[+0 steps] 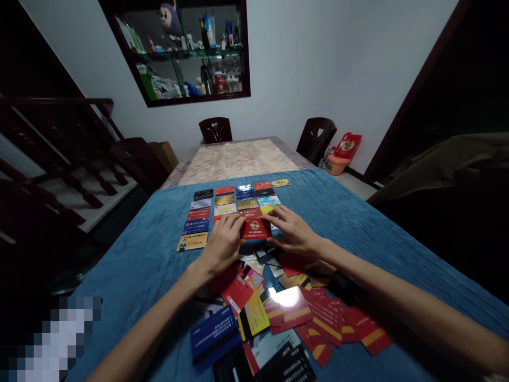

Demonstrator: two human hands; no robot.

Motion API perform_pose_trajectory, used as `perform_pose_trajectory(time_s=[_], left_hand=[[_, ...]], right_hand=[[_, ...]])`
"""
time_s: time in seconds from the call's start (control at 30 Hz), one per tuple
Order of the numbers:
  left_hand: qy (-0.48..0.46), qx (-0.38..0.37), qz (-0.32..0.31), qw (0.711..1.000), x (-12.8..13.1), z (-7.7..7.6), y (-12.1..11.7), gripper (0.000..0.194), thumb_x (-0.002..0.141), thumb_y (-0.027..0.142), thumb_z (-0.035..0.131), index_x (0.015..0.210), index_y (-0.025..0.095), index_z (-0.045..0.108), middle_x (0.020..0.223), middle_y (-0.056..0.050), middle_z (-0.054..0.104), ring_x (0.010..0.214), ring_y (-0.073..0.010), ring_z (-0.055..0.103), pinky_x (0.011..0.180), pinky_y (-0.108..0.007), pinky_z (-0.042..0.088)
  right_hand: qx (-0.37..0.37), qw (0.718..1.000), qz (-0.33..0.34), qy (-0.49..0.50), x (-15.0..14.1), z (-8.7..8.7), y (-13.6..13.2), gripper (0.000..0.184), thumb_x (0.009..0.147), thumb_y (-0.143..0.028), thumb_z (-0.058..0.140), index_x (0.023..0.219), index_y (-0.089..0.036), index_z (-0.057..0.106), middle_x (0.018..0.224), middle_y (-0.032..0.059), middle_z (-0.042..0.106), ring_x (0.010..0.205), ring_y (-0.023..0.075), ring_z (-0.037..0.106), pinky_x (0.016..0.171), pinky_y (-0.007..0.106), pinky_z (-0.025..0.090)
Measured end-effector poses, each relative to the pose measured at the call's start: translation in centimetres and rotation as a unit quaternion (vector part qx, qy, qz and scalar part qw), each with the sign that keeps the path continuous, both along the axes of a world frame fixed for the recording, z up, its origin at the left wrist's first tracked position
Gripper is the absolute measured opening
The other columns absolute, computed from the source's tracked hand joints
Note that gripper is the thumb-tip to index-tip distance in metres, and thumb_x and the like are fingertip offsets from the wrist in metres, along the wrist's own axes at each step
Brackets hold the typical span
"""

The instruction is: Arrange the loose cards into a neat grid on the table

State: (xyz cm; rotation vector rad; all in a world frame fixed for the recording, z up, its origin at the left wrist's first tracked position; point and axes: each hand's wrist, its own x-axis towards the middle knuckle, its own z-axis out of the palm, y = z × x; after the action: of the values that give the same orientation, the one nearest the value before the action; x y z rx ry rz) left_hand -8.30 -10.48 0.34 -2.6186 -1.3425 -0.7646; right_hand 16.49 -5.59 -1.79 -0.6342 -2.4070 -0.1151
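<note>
Between my two hands is a red card (255, 229) with a round gold emblem. My left hand (224, 241) grips its left edge, and my right hand (292, 229) grips the right edge. Just beyond, cards lie in columns on the blue cloth, among them a yellow card (192, 242), a blue card (196, 226) and a black card (203, 194). My hands hide part of these columns. Nearer to me is a loose, overlapping pile, with red cards (322, 313), a dark blue card (214, 334) and black cards (286, 363).
The blue cloth (131, 270) covers the near part of the table; a patterned tabletop (234, 156) shows beyond it. Dark chairs (216, 130) stand around the table. A wooden railing (51, 170) is at the left, and a red bag (348, 146) sits by the wall.
</note>
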Motion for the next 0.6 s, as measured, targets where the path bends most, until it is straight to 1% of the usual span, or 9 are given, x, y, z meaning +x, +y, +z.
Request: perform_pose_trajectory(time_s=[0.1, 0.27, 0.4, 0.5, 0.6], left_hand=[[-0.014, -0.019, 0.004, 1.000, -1.6, 0.7, 0.9, 0.040, 0.081, 0.009, 0.060, 0.121, 0.018, 0.060, 0.125, -0.013, 0.060, 0.118, -0.0306, 0.051, 0.101, -0.050, 0.047], [-0.052, -0.039, 0.027, 0.998, -4.1, 1.2, 2.7, 0.027, 0.082, 0.016, 0.062, 0.108, 0.020, 0.066, 0.120, -0.010, 0.063, 0.115, -0.0283, 0.053, 0.101, -0.048, 0.047], [-0.061, -0.047, 0.049, 0.996, -5.8, 0.8, 4.0, 0.019, 0.080, 0.019, 0.064, 0.098, 0.019, 0.069, 0.116, -0.010, 0.065, 0.113, -0.0283, 0.054, 0.102, -0.048, 0.046], [-0.063, -0.055, 0.062, 0.995, -6.9, 0.2, 4.9, 0.020, 0.079, 0.020, 0.065, 0.099, 0.019, 0.069, 0.114, -0.010, 0.067, 0.112, -0.0286, 0.054, 0.101, -0.048, 0.046], [-0.061, -0.066, 0.074, 0.993, -7.6, -0.4, 5.6, 0.020, 0.079, 0.020, 0.065, 0.099, 0.019, 0.070, 0.112, -0.010, 0.069, 0.112, -0.0287, 0.055, 0.101, -0.048, 0.046]], right_hand=[[-0.015, 1.000, 0.021, 0.008, -1.5, 0.0, 1.5, 0.046, 0.092, -0.040, 0.062, 0.130, -0.015, 0.055, 0.117, 0.0161, 0.060, 0.102, 0.0283, 0.051, 0.088, 0.046, 0.049], [-0.049, 0.999, 0.012, 0.005, -4.1, 0.2, 3.9, 0.033, 0.089, -0.034, 0.066, 0.118, -0.019, 0.063, 0.116, 0.0126, 0.064, 0.100, 0.0270, 0.052, 0.090, 0.044, 0.047], [-0.069, 0.997, 0.022, -0.002, -5.9, 0.1, 5.4, 0.026, 0.089, -0.032, 0.068, 0.112, -0.019, 0.067, 0.115, 0.0109, 0.067, 0.099, 0.0258, 0.052, 0.091, 0.042, 0.046], [-0.081, 0.997, 0.019, -0.007, -7.1, -0.2, 6.5, 0.029, 0.088, -0.033, 0.070, 0.113, -0.019, 0.068, 0.115, 0.0103, 0.069, 0.099, 0.0254, 0.052, 0.091, 0.042, 0.045], [-0.092, 0.996, 0.002, -0.022, -8.2, -0.7, 7.3, 0.030, 0.087, -0.033, 0.072, 0.112, -0.017, 0.070, 0.116, 0.0105, 0.069, 0.098, 0.0254, 0.053, 0.089, 0.040, 0.044]])
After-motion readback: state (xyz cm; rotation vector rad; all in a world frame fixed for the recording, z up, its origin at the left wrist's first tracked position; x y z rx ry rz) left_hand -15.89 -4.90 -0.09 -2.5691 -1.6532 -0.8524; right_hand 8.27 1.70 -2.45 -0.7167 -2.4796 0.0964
